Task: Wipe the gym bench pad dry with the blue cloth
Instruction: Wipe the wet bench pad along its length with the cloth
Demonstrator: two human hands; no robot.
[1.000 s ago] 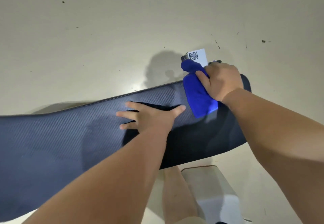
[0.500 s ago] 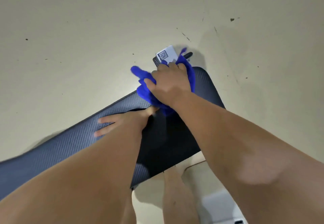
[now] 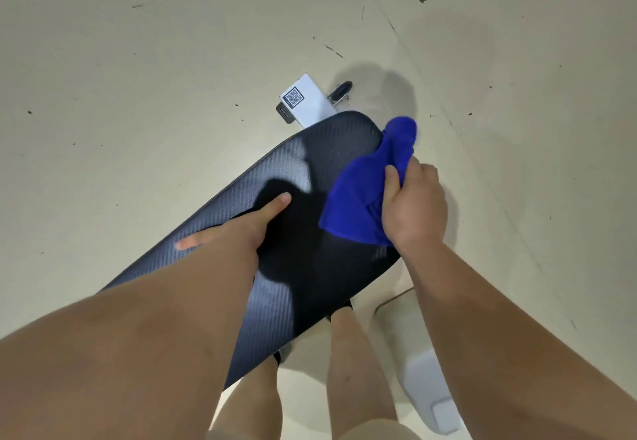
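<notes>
Wiping step: right hand [image 3: 413, 205], fingers bunching the blue cloth [image 3: 358, 198], is working the bench pad [image 3: 331, 143] end. Left hand [image 3: 238, 229], fingers flat and spread, is bracing the pad. Next pass likely needs the near unwiped stretch.

One head-worn wide-angle camera looks steeply down from above my arms, close to the bench pad [image 3: 310, 233], which runs diagonally from lower left to upper centre; the floor [image 3: 138, 78] fills the upper frame.

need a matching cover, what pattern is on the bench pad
Fine ribbed weave on the dark padded bench pad, head view.
</notes>
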